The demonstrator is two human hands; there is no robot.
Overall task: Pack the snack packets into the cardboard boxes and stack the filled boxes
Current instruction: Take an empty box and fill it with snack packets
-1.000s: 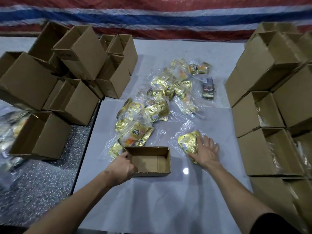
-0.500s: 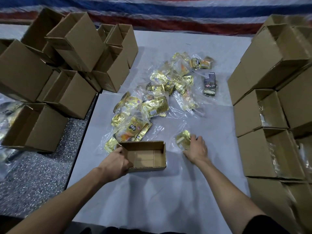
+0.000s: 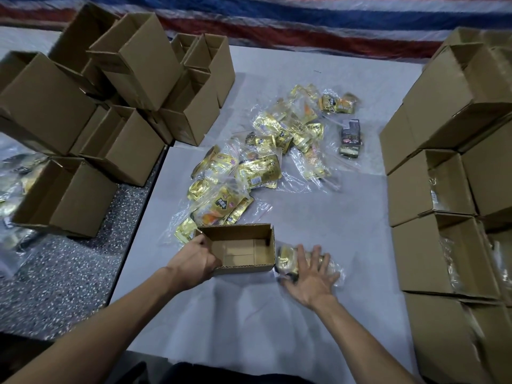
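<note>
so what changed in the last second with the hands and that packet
The right hand, fingers spread flat, slid the gold packet bundle toward the person, up beside the right wall of the open box. The left hand kept its grip on the left wall; the box and the packet pile stayed put.

The right hand [image 3: 310, 275] lies spread over a gold snack packet [image 3: 286, 261], hiding most of it; both are motion-blurred. The left hand [image 3: 194, 266] hides its own fingers where it grips the small box [image 3: 243, 268] at its left end. The stacked boxes [image 3: 443, 336] are cut off by the frame's right edge. Print on the piled packets [image 3: 260, 173] is too small to read.
</note>
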